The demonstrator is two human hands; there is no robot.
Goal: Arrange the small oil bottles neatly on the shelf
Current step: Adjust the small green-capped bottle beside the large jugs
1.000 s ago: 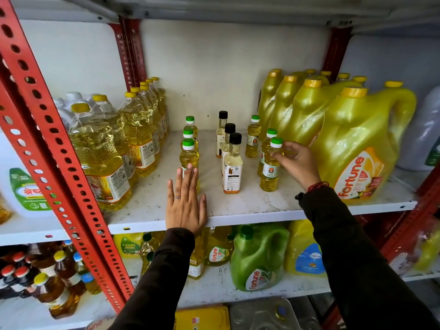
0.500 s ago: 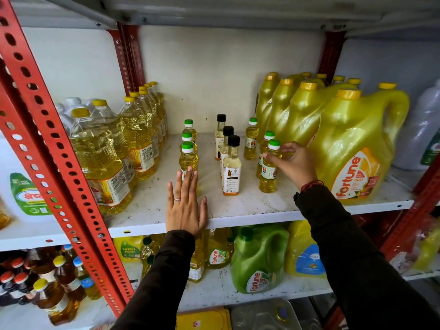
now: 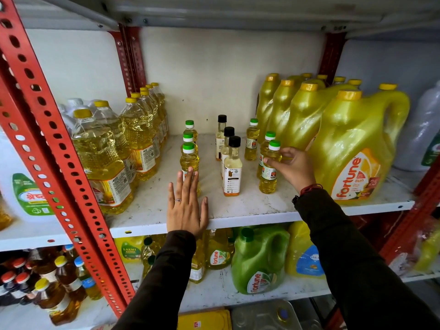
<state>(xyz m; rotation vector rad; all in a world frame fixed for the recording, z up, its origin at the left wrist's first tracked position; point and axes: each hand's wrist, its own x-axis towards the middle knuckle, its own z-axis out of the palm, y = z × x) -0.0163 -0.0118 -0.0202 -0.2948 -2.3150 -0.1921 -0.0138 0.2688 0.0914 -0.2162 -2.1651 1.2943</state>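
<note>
Small oil bottles stand in three front-to-back rows on the white shelf [image 3: 250, 206]. The left row [image 3: 189, 153] has green caps, the middle row [image 3: 232, 170] black caps and white labels, the right row [image 3: 252, 139] green caps. My left hand [image 3: 185, 206] lies flat and open on the shelf's front edge, fingertips touching the base of the front left bottle. My right hand [image 3: 294, 167] grips the front right green-capped bottle [image 3: 269, 170] by its shoulder, thumb in front and fingers behind.
Tall clear oil bottles [image 3: 104, 158] line the left side, big yellow Fortune jugs [image 3: 352, 148] the right. A red perforated upright [image 3: 47, 129] crosses the left foreground. More jugs and bottles [image 3: 259, 265] fill the shelf below.
My right hand has shifted from beside the front right small bottle to gripping its shoulder. The left hand stays flat on the shelf edge.
</note>
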